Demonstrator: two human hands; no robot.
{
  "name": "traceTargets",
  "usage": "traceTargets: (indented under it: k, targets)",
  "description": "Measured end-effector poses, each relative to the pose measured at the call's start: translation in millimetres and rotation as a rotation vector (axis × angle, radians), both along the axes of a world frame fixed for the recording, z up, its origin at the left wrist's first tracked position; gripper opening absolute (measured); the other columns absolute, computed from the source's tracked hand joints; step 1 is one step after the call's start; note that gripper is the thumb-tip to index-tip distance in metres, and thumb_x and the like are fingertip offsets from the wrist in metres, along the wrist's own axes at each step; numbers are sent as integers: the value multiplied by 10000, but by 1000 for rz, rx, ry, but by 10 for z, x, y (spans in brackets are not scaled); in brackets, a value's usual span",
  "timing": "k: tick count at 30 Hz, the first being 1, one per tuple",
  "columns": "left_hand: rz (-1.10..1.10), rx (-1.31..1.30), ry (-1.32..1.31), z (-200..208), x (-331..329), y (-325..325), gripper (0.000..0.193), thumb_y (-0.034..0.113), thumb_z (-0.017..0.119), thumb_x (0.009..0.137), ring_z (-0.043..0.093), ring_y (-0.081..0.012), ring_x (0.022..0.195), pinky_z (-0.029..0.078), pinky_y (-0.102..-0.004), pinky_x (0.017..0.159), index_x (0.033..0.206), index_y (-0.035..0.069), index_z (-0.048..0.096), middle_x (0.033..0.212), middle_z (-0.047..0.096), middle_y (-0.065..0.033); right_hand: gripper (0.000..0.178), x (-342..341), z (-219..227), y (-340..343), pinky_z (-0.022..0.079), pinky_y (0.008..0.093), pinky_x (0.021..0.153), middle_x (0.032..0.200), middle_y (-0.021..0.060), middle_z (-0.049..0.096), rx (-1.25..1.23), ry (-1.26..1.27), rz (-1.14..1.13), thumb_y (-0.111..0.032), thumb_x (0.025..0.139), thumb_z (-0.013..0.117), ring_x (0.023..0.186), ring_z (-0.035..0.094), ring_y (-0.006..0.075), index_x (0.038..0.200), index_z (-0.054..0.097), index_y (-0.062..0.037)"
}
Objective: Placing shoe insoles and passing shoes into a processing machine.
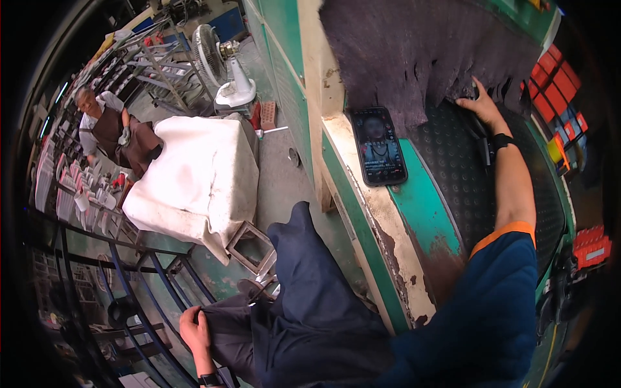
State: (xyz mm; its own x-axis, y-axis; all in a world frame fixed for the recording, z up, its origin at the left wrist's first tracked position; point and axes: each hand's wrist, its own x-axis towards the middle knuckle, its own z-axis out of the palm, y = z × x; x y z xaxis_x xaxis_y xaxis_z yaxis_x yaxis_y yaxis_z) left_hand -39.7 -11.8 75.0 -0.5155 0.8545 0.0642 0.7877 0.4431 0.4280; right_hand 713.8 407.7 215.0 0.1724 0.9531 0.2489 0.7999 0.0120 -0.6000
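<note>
My right hand (482,107) reaches to the ragged lower edge of a dark hanging curtain (414,52). Its thumb and one finger are spread apart; the other fingers are partly hidden. Close under the palm is a dark curved piece (477,126) whose kind I cannot make out; no grip on it shows. Beneath lies a black studded mat (446,161). My left hand (194,333) rests, loosely bent and holding nothing, on my dark-trousered knee. A black phone (380,147) with its screen lit lies on the worn cream and green machine ledge, left of my right hand.
Left of the machine stands a block draped in a whitish cloth (194,171). Behind it, a person in a brown apron (119,136) sits near a standing fan (223,71). Black metal rails (155,284) are at lower left. Red crates (556,81) are at far right.
</note>
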Motion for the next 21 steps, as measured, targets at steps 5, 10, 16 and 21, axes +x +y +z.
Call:
traceTargets:
  k: [5,10,16,21]
  targets:
    - [-125,13,-182,110,36,112,223,136,619,853,668,-318,936,509,-365,852,1016,10,705,979,695,-156,1176,-122,21,-266,349,337,1101,1409,272,491,-30,-93,-141,-464,630,829,1322,483,341,1537,221,-28]
    - [-453,131,-475,298,375,345,208,89,620,872,674,-273,945,513,-330,820,1040,-7,695,988,706,-137,782,-647,128,-1035,452,347,938,1122,191,661,-57,-123,-154,-459,669,791,1057,627,292,1259,546,-8]
    - [-766,165,-755,389,785,576,212,89,613,892,671,-246,970,505,-320,863,1065,-4,693,1004,706,-125,404,-763,226,-2053,518,302,730,900,66,693,-103,643,-197,-272,750,757,775,656,180,1059,657,-31]
    - [-1086,161,-1023,624,1155,626,338,85,590,923,629,-217,1098,484,-324,940,1253,15,602,1230,621,-126,435,-1459,697,-2800,592,374,742,970,126,713,-63,1516,143,-350,863,662,816,708,263,1150,629,-25]
